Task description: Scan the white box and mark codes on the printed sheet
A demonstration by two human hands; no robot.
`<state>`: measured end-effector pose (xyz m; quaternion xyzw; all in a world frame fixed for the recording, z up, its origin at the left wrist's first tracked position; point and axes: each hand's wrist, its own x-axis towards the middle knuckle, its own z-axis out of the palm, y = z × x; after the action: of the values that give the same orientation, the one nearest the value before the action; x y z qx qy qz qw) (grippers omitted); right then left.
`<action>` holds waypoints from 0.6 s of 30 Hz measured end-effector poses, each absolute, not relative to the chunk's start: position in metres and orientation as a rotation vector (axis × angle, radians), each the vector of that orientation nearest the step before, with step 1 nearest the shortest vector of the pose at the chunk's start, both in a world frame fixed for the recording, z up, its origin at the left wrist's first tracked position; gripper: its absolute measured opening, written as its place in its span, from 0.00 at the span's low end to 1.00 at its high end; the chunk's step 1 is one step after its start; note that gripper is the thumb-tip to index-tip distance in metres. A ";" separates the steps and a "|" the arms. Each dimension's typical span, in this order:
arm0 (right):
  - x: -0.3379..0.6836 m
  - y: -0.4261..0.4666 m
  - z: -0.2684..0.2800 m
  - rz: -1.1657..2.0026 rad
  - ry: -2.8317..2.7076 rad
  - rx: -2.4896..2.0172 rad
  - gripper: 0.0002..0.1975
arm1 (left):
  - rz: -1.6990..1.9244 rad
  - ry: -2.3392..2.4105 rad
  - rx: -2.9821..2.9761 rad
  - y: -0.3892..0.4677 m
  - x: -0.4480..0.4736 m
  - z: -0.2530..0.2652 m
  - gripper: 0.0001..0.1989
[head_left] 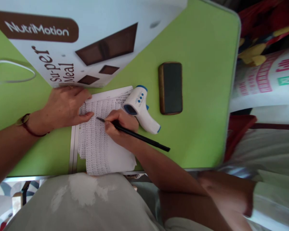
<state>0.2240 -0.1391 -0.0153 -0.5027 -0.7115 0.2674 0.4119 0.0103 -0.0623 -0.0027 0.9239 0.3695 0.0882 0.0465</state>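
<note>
My right hand is closed around a black pen, whose tip meets a sheet of paper covered in rows of small handwriting. More sheets lie underneath it, their edges uneven. My left hand rests flat at the left side of the sheets, thumb stretched onto the writing and the other fingers near the foot of a white printed box. A white and blue infrared thermometer lies just beyond my right hand, on top of the papers' corner.
On the green table a dark phone in a brown-edged case lies right of the thermometer. A white cable loops at the left. Beyond the table's right edge are a printed white sack and red cloth.
</note>
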 end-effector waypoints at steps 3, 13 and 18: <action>0.225 -0.140 -0.016 0.660 -1.793 -1.289 0.08 | 0.294 1.118 2.804 -0.062 0.010 -0.003 0.21; 0.225 -0.139 -0.017 0.639 -1.795 -1.274 0.10 | 0.300 1.085 2.814 -0.062 0.010 -0.001 0.20; 0.226 -0.140 -0.016 0.667 -1.804 -1.285 0.08 | 0.460 1.051 2.868 -0.062 0.008 -0.008 0.20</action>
<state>0.2265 -0.1401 -0.0161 -0.5087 -0.7140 0.2639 0.4023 0.0083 -0.0615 -0.0075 0.9282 0.3400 0.1489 0.0264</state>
